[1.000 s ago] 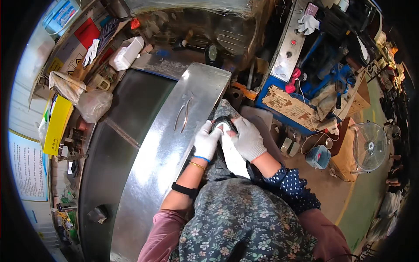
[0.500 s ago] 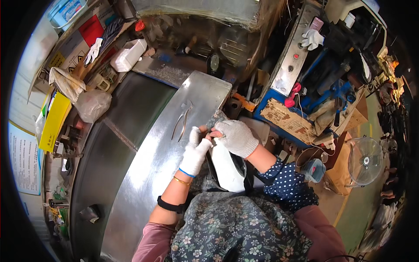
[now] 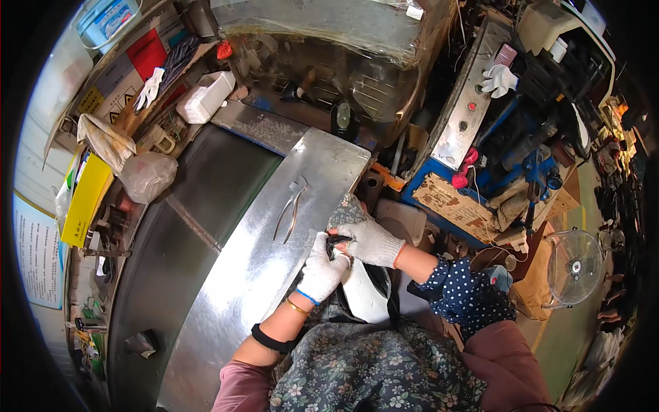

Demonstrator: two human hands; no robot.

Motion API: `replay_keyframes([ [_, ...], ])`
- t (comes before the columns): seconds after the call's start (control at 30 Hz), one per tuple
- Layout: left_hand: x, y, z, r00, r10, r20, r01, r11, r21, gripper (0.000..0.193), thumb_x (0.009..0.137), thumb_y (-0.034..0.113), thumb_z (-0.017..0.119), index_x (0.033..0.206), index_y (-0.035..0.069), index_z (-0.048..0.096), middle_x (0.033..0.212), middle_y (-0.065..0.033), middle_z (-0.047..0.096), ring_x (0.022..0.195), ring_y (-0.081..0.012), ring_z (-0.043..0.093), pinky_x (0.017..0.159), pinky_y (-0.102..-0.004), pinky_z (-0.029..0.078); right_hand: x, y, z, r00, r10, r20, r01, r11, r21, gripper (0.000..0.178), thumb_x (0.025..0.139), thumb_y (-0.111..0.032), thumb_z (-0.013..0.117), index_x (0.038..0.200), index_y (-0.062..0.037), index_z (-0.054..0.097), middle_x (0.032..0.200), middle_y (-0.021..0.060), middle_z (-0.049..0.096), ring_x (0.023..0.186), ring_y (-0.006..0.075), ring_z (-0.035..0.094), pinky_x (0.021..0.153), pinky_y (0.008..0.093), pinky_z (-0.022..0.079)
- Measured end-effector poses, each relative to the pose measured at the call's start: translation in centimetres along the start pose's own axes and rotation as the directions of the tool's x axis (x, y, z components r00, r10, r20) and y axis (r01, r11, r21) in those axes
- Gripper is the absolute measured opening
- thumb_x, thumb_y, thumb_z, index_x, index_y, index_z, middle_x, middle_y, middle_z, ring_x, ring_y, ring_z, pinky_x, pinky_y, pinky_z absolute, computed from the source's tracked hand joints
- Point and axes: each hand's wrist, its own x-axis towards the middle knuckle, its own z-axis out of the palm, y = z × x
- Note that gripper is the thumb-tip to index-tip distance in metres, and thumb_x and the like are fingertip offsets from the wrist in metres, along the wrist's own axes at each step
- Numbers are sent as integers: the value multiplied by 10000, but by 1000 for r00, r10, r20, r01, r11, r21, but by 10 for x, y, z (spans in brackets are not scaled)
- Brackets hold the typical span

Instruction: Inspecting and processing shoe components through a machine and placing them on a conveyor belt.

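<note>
My gloved left hand [image 3: 322, 272] and gloved right hand [image 3: 371, 243] meet in front of my lap, both closed with bare fingertips. Between them they pinch the black toe edge of a shoe upper [image 3: 336, 239]. Behind the hands, toward my apron, extends a long white sole-shaped piece [image 3: 365, 294] with black material along its sides; its far end is hidden by my fingers. On the metal table, left of my hands, lies a pair of pincers [image 3: 291, 210] that nothing touches.
A curved shiny metal table [image 3: 233, 288] borders a dark conveyor belt [image 3: 175, 254] on the left. A dark scrap [image 3: 142, 343] rests on the belt. At right stand a blue-framed machine with a control panel [image 3: 463, 117] and a fan [image 3: 575, 268].
Both hands have shifted slightly lower and to the right in the picture as the view moved. Black material now shows between my fingertips. The pincers remain on the table.
</note>
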Motion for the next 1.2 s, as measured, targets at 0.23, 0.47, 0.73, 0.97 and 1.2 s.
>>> replay_keyframes([
  [0.23,13,-17,-5,988,149,-41,-155,954,-257,619,834,259,712,1355,7,493,1156,-242,654,1101,-351,644,941,-376,504,-89,-25,26,932,309,-188,-228,906,358,512,908,-221,656,1339,33,545,1220,293,633,1160,375,625,1018,352,464],
  [0.47,-1,-21,2,958,65,278,160,685,-710,443,868,-12,628,1297,35,529,981,-37,646,822,-104,610,752,-241,508,-119,22,70,802,596,-41,-119,227,967,502,1029,-445,526,1045,35,672,942,65,712,853,139,663,777,282,517],
  [0.73,-1,-31,13,980,4,199,126,762,-635,466,876,-33,595,1326,10,482,984,-61,641,855,-137,614,801,-268,512,-85,-15,82,906,360,-223,-405,891,-204,495,1023,-436,416,975,14,615,867,239,694,849,408,687,772,500,529],
  [0.97,9,-22,8,977,-2,212,110,860,-498,401,843,81,683,1223,44,558,936,-64,664,843,-141,616,764,-283,519,-104,-14,67,930,365,-50,-328,880,344,621,1018,-455,478,1380,41,387,1258,282,579,1212,424,538,1027,420,429],
  [1.2,-12,-21,3,924,172,342,357,-67,-932,431,1022,320,457,1322,27,556,1290,-165,625,1198,-290,587,1073,-414,432,-103,-9,94,927,371,-44,-237,674,700,846,999,-450,532,1572,12,116,1574,289,283,1482,358,269,1193,358,237],
])
